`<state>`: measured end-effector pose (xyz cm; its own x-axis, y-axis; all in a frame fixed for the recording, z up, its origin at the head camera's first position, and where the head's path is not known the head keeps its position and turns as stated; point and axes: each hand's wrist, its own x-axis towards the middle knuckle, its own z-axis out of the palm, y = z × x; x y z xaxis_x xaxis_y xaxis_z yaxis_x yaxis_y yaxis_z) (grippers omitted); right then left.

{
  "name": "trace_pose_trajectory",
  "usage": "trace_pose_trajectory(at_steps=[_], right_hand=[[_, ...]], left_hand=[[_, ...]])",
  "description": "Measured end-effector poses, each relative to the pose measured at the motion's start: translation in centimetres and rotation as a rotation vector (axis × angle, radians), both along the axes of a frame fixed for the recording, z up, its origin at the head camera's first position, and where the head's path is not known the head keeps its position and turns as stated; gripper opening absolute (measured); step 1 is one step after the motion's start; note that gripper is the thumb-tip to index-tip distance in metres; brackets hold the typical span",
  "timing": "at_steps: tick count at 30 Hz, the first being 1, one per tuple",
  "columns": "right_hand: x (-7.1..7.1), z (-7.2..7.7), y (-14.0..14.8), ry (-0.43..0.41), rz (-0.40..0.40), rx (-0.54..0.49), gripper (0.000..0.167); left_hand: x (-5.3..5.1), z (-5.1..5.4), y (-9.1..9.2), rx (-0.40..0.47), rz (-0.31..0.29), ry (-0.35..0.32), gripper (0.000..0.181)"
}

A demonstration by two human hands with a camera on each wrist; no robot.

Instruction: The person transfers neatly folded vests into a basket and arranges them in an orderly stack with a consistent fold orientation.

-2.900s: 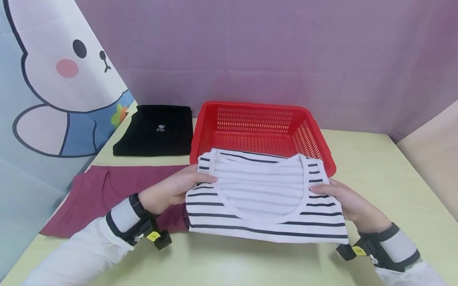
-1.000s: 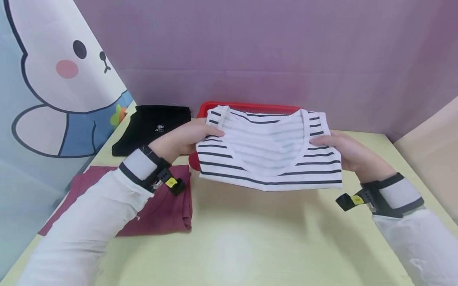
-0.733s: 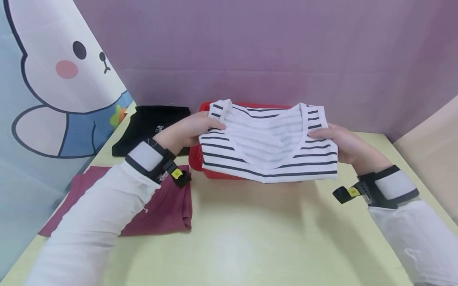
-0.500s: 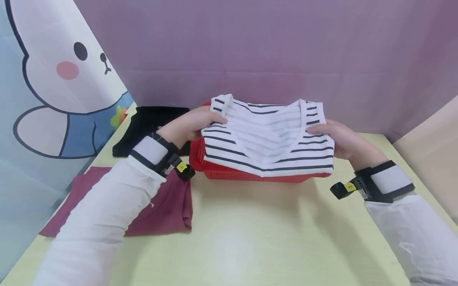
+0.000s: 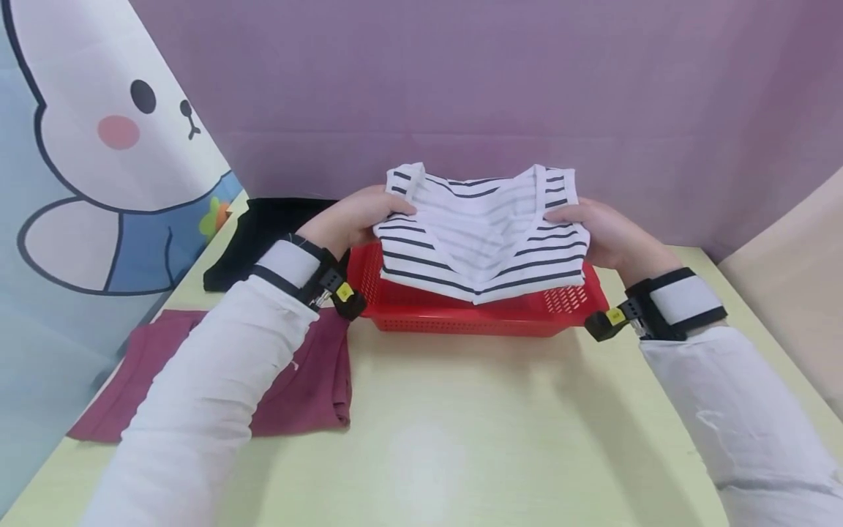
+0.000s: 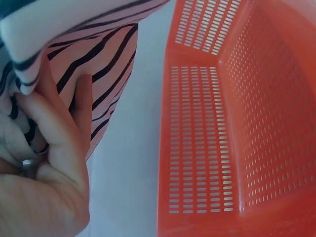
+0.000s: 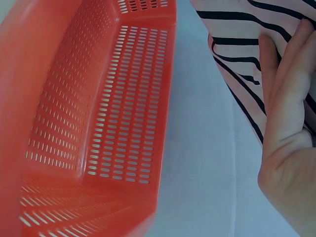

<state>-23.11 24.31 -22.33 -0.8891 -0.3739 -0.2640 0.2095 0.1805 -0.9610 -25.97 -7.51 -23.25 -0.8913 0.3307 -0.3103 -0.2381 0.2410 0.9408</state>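
A folded white shirt with black stripes [image 5: 474,249] hangs over the red plastic basket [image 5: 461,322], its scooped neckline facing up and sagging in the middle. My left hand [image 5: 362,214] grips the shirt's left side, thumb on top and fingers underneath. On the opposite side my right hand [image 5: 606,230] pinches it the same way. Both wrist views show fingers spread under the striped cloth, with the slotted basket wall [image 6: 197,138] beside it. In the head view the shirt hides the basket's back and much of its inside.
Left of the basket lies a folded black garment [image 5: 263,234], partly behind my left arm. Nearer, a folded maroon garment [image 5: 303,395] rests on the pale table [image 5: 428,439], partly covered by my sleeve. A purple curtain [image 5: 461,73] hangs close behind the basket.
Both hands have carried the striped shirt forward and up, from in front of the basket to above it. The basket's front wall has come into view below the cloth.
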Motion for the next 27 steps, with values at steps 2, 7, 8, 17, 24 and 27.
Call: trace_pose_trajectory(at_steps=[2, 7, 8, 17, 24, 27], right_hand=[[-0.3, -0.1, -0.1, -0.014, -0.012, -0.006, 0.036], [-1.2, -0.2, -0.3, -0.032, -0.010, -0.017, 0.033], [-1.4, -0.2, -0.3, -0.036, -0.002, -0.021, 0.033], [-2.6, -1.3, -0.3, -0.093, 0.014, -0.049, 0.029], [-3.4, -2.1, 0.3, -0.089, 0.019, 0.029, 0.033], [-3.8, -2.5, 0.3, -0.095, 0.031, 0.035, 0.031]], left_hand=[[-0.3, -0.1, 0.1, -0.007, 0.016, -0.004, 0.043], [-1.0, -0.1, 0.4, -0.023, 0.061, -0.030, 0.042], [-1.1, -0.2, 0.4, -0.022, 0.068, -0.036, 0.041], [-1.8, -1.1, 0.0, -0.032, 0.069, -0.039, 0.040], [-2.8, -2.2, 0.2, -0.051, 0.060, -0.028, 0.039], [-3.1, -2.6, 0.3, -0.047, 0.063, -0.032, 0.039]])
